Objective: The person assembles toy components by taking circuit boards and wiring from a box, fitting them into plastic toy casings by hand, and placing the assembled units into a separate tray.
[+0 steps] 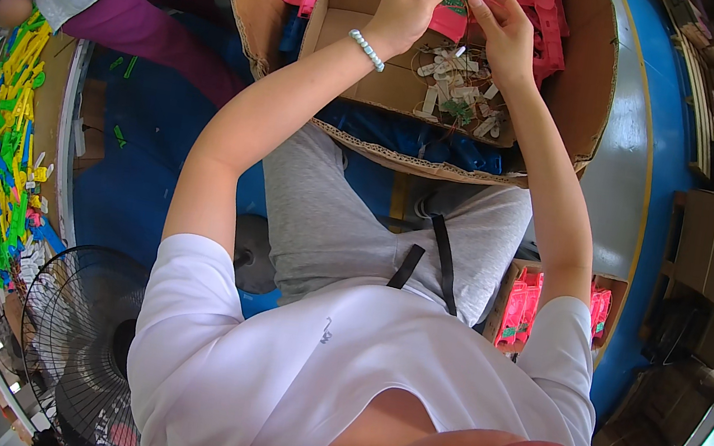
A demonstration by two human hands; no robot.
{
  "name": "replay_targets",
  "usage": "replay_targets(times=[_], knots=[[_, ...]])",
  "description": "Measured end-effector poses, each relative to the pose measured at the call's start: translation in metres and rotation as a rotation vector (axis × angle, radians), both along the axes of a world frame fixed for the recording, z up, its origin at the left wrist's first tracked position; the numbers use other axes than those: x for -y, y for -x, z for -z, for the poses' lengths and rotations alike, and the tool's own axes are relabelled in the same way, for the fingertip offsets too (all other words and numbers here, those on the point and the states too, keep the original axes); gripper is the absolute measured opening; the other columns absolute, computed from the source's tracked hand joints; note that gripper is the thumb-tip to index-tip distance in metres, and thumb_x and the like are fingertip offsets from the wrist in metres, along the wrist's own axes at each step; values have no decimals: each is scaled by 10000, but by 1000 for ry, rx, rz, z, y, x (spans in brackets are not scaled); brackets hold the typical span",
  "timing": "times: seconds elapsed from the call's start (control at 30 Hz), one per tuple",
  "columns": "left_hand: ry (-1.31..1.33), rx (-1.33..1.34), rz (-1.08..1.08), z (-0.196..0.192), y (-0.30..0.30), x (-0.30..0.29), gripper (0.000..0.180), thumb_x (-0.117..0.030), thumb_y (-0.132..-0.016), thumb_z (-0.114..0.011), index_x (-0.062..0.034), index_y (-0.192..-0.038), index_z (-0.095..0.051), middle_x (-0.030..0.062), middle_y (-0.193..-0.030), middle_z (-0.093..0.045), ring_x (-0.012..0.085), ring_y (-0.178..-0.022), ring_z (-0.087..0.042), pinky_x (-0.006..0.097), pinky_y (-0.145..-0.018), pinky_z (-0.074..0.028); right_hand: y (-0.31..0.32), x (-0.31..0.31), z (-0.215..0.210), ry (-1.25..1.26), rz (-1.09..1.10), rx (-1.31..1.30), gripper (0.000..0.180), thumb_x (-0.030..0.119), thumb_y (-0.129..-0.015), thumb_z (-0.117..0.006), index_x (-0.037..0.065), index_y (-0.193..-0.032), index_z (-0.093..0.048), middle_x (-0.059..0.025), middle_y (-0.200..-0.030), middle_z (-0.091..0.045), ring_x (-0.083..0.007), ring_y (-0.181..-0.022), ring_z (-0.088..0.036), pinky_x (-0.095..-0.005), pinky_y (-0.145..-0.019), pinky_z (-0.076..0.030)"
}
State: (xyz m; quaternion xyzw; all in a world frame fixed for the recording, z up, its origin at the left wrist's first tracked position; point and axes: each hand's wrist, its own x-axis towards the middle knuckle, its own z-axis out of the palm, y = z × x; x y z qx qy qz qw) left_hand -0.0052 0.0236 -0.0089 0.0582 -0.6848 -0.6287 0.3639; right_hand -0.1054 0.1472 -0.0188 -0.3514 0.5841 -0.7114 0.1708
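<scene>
A pink plastic shell (pixel 448 24) with a small green circuit board (pixel 456 1) in it is between my hands, at the top of the view. My left hand (pixel 412 4) is closed on its left side, thumb and fingers pinched together. At its right edge, beside the board, the thumb and finger of my right hand (pixel 504 36) are also pinched. Directly below is a small cardboard tray (pixel 353 86) holding a heap of wired white parts (pixel 461 82). It sits inside a large cardboard box (pixel 585 82), with more pink shells (pixel 544 30) behind it.
Blue plastic parts (pixel 458 151) lie in the box under the tray. A box of pink shells (pixel 521 305) stands by my right side. To the left are a black fan (pixel 87 322), a bench with colourful plastic parts (pixel 12 147), and another person in purple trousers (pixel 155 3).
</scene>
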Motion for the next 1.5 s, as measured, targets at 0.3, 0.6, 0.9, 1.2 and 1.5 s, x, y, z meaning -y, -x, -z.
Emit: replay_targets(times=[0.3,0.6,0.9,1.2,1.5], knots=[[37,29,-20,-14,-4,-5,229,-147,-990,-555,8,-1154,-595,50,-1064,-636,125,-1034,-579,261,-906,-449,3,-1,-5,-132,13,-123,353,165,-948,-652,-56,-1212,-574,-121,-1047,-694,-128,-953,-645,-240,-809,-502],[67,70,78,-29,3,-8,274,-156,-999,-530,11,-1210,-584,48,-1069,-626,111,-984,-567,244,-858,-450,9,-2,0,40,122,-56,209,105,-965,-615,-7,-1141,-624,-44,-975,-672,-104,-887,-609,-237,-760,-489],[82,55,-7,-21,2,-11,236,-119,-990,-528,23,-1159,-611,73,-1106,-645,135,-1058,-582,261,-927,-444,10,-6,-2,-26,89,-102,224,121,-962,-623,-30,-1127,-617,-67,-954,-675,-123,-875,-609,-254,-757,-490],[40,44,-3,-17,-3,-12,222,-114,-989,-533,24,-1146,-609,69,-1082,-648,136,-1030,-589,264,-909,-452,5,-8,-12,-132,145,-258,192,116,-949,-638,-32,-1068,-610,-83,-870,-654,-135,-814,-602,-273,-718,-490],[-161,-17,77,-15,1,-5,211,-75,-970,-540,3,-1155,-604,53,-1093,-638,137,-1046,-585,259,-932,-443,4,-4,-14,-63,-1,-22,159,122,-964,-622,-1,-1064,-619,-32,-900,-646,-96,-812,-579,-236,-687,-474]])
